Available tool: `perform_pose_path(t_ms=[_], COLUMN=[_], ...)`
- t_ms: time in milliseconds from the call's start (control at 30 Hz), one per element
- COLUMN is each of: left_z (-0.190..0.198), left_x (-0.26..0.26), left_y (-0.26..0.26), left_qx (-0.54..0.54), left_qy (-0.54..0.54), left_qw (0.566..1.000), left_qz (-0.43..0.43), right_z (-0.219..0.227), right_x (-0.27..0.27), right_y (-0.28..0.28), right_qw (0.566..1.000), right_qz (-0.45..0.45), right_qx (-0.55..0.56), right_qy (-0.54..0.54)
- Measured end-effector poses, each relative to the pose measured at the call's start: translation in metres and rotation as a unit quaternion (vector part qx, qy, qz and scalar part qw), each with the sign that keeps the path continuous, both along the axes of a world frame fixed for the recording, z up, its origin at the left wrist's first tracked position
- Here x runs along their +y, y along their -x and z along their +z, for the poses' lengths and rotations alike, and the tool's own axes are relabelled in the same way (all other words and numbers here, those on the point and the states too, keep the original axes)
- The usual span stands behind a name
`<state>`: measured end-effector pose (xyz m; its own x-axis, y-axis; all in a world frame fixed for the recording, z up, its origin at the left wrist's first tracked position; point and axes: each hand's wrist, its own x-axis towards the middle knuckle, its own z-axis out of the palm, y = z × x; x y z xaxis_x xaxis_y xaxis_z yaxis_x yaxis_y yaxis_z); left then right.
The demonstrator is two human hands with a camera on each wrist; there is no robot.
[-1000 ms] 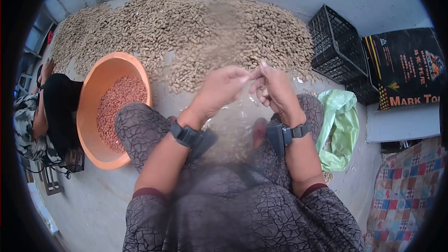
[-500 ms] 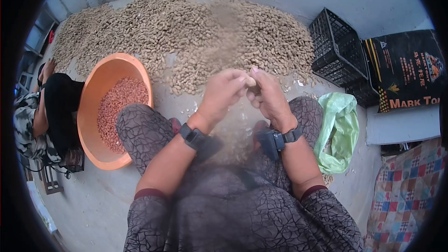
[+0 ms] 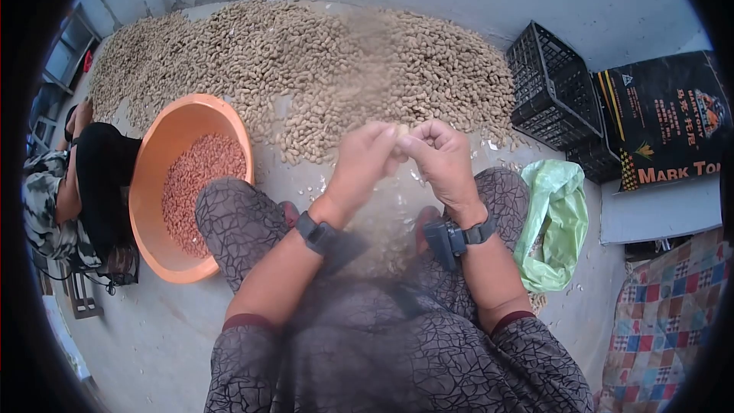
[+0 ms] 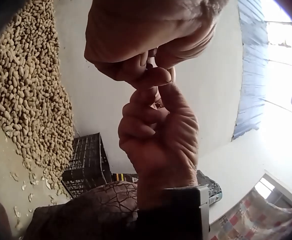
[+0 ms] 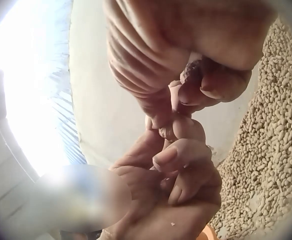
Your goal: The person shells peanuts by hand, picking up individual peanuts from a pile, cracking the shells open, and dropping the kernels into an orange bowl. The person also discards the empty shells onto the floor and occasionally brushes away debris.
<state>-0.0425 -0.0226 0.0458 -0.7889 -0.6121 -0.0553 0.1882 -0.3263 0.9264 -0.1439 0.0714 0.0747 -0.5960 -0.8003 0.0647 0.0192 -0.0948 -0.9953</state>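
Both hands meet fingertip to fingertip above the floor, in front of the knees. Between them is a peanut point(image 5: 167, 131), mostly covered by fingers. My left hand point(image 3: 358, 164) pinches it from one side with thumb and forefinger. From the other side, my right hand point(image 3: 445, 168) pinches it too, thumb tip right against the left fingers. A small dark reddish piece point(image 5: 191, 71) sits within the curled fingers of the right hand. Beyond the hands spreads a large pile of unshelled peanuts point(image 3: 306, 53). An orange basin point(image 3: 141, 210) with reddish shelled kernels point(image 3: 200, 176) stands by the left knee.
A green plastic bag point(image 3: 556, 191) lies open beside the right knee. Black crates point(image 3: 558, 95) and a black printed sack point(image 3: 665, 118) stand at the right, near a checked cloth point(image 3: 657, 321). Another person point(image 3: 103, 176) sits at the far left. Shell bits dot the floor.
One second ago the fingertips barely met, with a pale piece in the right fingers. Then a peanut showed between the hands; now the fingers close over it. The head view has tipped slightly.
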Motion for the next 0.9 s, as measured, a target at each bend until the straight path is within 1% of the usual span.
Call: perform_pose_path(t_ms=[67,100,167,233,300,333,400,467,500,567,600,667,700,733,767,800,833,900], left_z=[0.005,0.007,0.012,0.016,0.021,0.024,0.026,0.027,0.027,0.029,0.028,0.027,0.026,0.023,0.022,0.024,0.027,0.026], left_x=[-0.001,-0.002,-0.003,-0.003,-0.002,-0.001,0.000,0.002,0.003,0.005,0.006,0.007,0.007,0.008,0.008,0.009,0.010,0.012], left_y=[-0.002,-0.004,-0.008,-0.010,-0.010,-0.011,-0.011,-0.011,-0.010,-0.009,-0.009,-0.010,-0.010,-0.010,-0.010,-0.011,-0.012,-0.013], left_qx=[0.011,0.011,0.057,0.070,0.083,0.075,0.066,0.039,0.039,0.003,0.003,-0.012,-0.012,0.011,0.034,0.034,0.029,0.023], left_qy=[0.000,0.000,-0.084,-0.088,-0.093,-0.098,-0.104,-0.044,-0.044,0.014,0.014,0.111,0.111,0.060,0.010,0.010,-0.004,-0.017], left_qw=[0.999,0.999,0.990,0.987,0.983,0.983,0.983,0.986,0.986,0.991,0.991,0.986,0.986,0.990,0.991,0.991,0.992,0.992], left_qz=[-0.037,-0.037,-0.101,-0.117,-0.135,-0.137,-0.139,-0.156,-0.156,-0.131,-0.131,-0.123,-0.122,-0.126,-0.129,-0.129,-0.125,-0.120], right_z=[-0.004,-0.005,-0.004,0.001,0.011,0.012,0.013,0.011,0.010,0.007,0.006,0.010,0.012,0.014,0.015,0.016,0.014,0.005], right_x=[0.000,0.000,0.002,0.003,0.004,0.006,0.010,0.010,0.009,0.009,0.009,0.011,0.011,0.011,0.010,0.010,0.010,0.009], right_y=[0.001,0.001,0.003,0.002,0.000,0.001,0.004,0.005,0.005,0.007,0.008,0.007,0.006,0.004,0.002,0.001,0.002,0.004], right_qw=[1.000,0.999,0.999,0.999,0.998,0.998,0.992,0.991,0.989,0.988,0.986,0.984,0.981,0.981,0.977,0.972,0.972,0.971], right_qz=[-0.005,-0.010,-0.006,-0.003,0.013,0.012,0.085,0.095,0.104,0.119,0.136,0.146,0.156,0.157,0.161,0.164,0.165,0.139], right_qx=[0.016,0.031,0.035,0.038,-0.053,-0.053,-0.081,-0.085,-0.088,-0.087,-0.086,-0.096,-0.106,-0.106,-0.138,-0.169,-0.169,-0.196], right_qy=[0.006,0.011,-0.001,-0.014,-0.044,-0.044,-0.053,-0.051,-0.049,-0.047,-0.044,-0.042,-0.039,-0.040,-0.024,-0.009,-0.009,-0.015])
